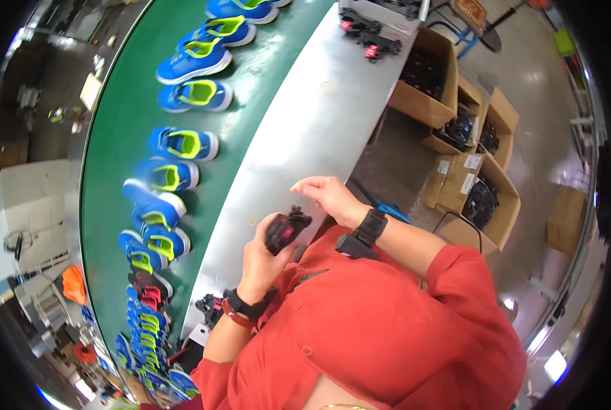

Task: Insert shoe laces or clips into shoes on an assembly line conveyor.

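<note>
My left hand is closed around a black bundle with a pink patch, held over the near edge of the metal table. Its exact kind does not show clearly. Just beyond and to the right, my right hand has its thumb and forefinger drawn together in a pinch. Whether anything small sits between those fingertips is too fine to see. Another dark bundle lies on the table beside my left wrist.
Left of the table runs a green conveyor belt with a row of blue-and-lime sneakers. Black-and-pink pieces lie at the table's far end beside a white box. Open cardboard boxes of dark items stand on the right.
</note>
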`<state>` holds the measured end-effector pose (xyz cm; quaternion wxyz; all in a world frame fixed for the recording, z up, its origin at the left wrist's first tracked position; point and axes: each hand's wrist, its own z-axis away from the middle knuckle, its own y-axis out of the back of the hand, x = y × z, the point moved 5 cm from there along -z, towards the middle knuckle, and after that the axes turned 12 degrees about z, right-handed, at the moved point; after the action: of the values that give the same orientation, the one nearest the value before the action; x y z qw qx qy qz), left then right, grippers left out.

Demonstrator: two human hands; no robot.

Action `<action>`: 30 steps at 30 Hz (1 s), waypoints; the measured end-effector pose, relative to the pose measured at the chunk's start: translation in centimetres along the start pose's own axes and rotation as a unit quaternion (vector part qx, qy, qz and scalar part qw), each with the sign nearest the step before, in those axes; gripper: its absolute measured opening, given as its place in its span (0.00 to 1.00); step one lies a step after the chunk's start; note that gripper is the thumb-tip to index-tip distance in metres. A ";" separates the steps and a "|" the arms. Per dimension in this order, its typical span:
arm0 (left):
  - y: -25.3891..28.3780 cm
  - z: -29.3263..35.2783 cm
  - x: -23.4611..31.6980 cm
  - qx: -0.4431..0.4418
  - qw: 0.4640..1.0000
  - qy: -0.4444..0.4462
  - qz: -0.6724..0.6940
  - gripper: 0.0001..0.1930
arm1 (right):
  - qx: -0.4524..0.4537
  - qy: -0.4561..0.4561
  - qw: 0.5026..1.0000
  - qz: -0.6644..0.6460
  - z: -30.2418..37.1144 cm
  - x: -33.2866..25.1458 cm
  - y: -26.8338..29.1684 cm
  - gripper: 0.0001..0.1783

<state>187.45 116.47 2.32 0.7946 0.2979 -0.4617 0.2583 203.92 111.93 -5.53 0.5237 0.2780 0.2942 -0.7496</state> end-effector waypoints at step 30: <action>-1.4 -3.4 -3.4 0.219 0.911 -0.006 0.349 0.29 | -0.318 0.077 0.944 -0.041 -1.3 -2.6 -4.6 0.31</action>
<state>188.92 117.44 -2.37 0.5660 0.2862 -0.4727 0.6118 200.52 115.83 -3.83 0.5291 0.1418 0.5676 -0.6146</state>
